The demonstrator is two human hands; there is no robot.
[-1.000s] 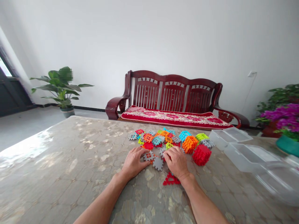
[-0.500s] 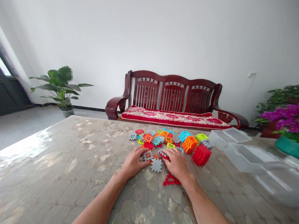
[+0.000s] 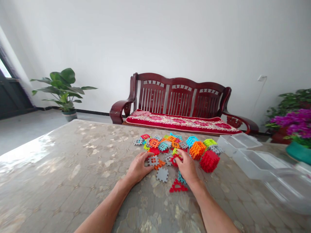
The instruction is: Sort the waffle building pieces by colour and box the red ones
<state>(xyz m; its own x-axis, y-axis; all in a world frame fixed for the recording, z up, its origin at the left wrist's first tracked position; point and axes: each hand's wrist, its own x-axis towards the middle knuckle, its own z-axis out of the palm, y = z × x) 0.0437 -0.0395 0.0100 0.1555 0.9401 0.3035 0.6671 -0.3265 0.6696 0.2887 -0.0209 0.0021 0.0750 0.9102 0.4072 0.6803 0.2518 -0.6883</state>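
My left hand (image 3: 139, 168) is closed at the left of the pile, its thumb and fingers on the edge of a grey window-patterned interlocking tile (image 3: 153, 160). Beneath that tile an orange tile (image 3: 159, 164) pokes out. My right hand (image 3: 187, 167) pinches a red interlocking tile (image 3: 174, 160), partly covered by the fingers. Beside it lies a grey openwork tile (image 3: 167, 158). Between the hands, nearer me, a plain grey square tile (image 3: 162, 174) rests flat. A teal tile (image 3: 181, 177) shows partly under my right hand, just above a red triangular tile (image 3: 178, 186).
Loose mixed tiles (image 3: 163, 145) spread beyond my hands. To the right stand a red stack (image 3: 210, 161), an orange stack (image 3: 197, 150) and a blue stack (image 3: 191, 141). Clear plastic boxes (image 3: 252, 165) and a flower pot (image 3: 298, 151) occupy the table's right side. A wooden bench (image 3: 181, 97) stands behind.
My right hand has shifted slightly, with the red tile now showing at its fingertips and the teal tile uncovered below. The plain grey tile has slid slightly toward me. My left hand has barely moved.
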